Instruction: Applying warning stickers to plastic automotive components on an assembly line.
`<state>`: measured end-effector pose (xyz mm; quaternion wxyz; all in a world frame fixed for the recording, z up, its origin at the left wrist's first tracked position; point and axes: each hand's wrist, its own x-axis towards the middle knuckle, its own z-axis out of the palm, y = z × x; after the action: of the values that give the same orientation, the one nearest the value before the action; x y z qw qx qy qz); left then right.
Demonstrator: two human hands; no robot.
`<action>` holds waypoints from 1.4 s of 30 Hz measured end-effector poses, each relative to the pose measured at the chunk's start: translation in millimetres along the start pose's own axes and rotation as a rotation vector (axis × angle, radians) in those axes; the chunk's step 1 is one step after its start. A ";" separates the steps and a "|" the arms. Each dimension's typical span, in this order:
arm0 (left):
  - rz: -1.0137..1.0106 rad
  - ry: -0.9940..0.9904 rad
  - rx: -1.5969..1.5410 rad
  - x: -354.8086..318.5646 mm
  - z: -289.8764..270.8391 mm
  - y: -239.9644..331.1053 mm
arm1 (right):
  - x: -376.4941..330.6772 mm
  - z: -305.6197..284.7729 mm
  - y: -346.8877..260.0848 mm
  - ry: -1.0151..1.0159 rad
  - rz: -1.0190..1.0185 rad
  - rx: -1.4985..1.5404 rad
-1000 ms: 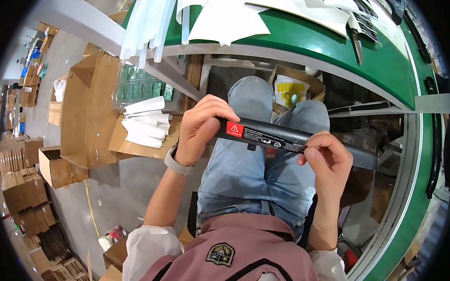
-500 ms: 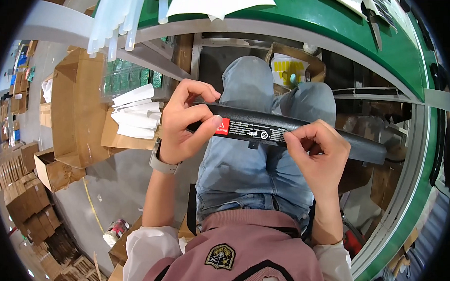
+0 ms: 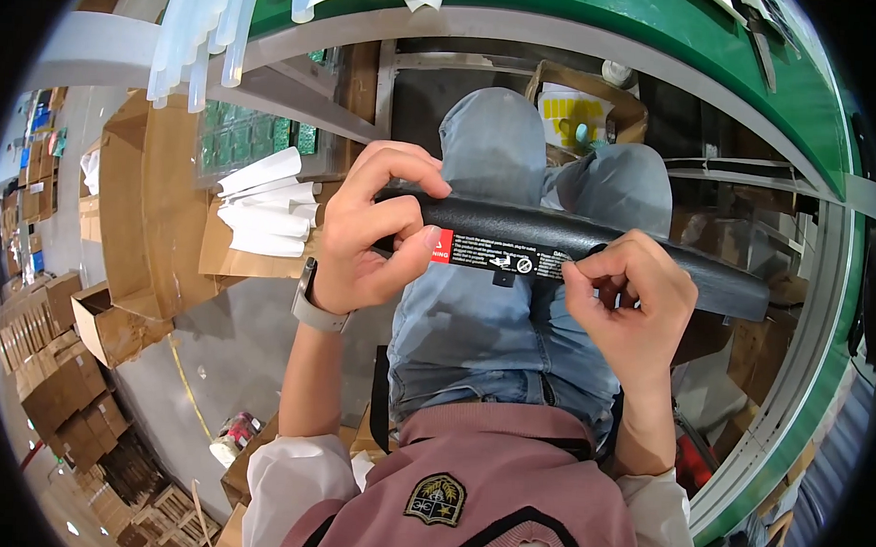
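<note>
A long black plastic bar (image 3: 546, 222) lies crosswise over my thighs, its right end sloping slightly lower. Along its near side runs a narrow black label (image 3: 496, 257) with white print and a red left end. My left hand (image 3: 377, 228) is closed around the bar's left part, thumb against the label's red end and fingers over the top. My right hand (image 3: 640, 295) pinches at the label's right end, thumb and forefinger together against the bar. Whether that label end is stuck down is hidden by the fingertips. Below the label a small black tab (image 3: 503, 279) sticks out.
A green-topped workbench (image 3: 601, 26) curves ahead and to the right, with translucent tubes (image 3: 207, 34) overhanging its left end and scissors (image 3: 762, 49) at the far right. White paper strips (image 3: 267, 205) lie on cardboard at left, beside an open carton (image 3: 155, 225). Another box (image 3: 632, 116) stands under the bench.
The view has shifted slightly. My left fingers have moved further over the bar's top, and my right hand stays at the label's right end.
</note>
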<state>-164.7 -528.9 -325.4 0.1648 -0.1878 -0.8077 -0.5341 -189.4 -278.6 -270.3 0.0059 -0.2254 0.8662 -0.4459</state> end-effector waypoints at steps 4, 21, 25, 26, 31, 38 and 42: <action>-0.008 -0.016 0.021 1.2 -0.2 -0.8 | 0.1 1.6 0.1 0.007 -0.014 -0.003; -0.193 0.075 -0.213 -16.5 -1.5 -9.0 | -0.5 2.8 -1.2 -0.018 0.020 -0.016; -0.202 0.077 -0.236 -16.8 -0.5 -11.1 | -4.0 6.8 0.1 0.027 0.062 -0.004; -0.203 0.078 -0.239 -16.8 0.0 -11.5 | -3.7 6.6 -0.3 0.025 0.069 -0.014; -0.190 0.077 -0.246 -15.0 1.3 -12.4 | -2.4 7.1 -0.2 0.035 0.071 -0.014; -0.202 0.110 -0.238 -18.8 0.7 -13.3 | 11.8 -17.0 -16.1 -0.157 0.094 -0.772; -0.236 0.119 -0.217 -18.1 -0.4 -8.0 | 11.7 -18.3 -11.5 -0.052 -0.031 -0.748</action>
<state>-152.7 -534.5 -340.1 0.1274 -0.0765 -0.7506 -0.6439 -199.4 -274.9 -248.2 -0.0617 -0.2362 0.9653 -0.0931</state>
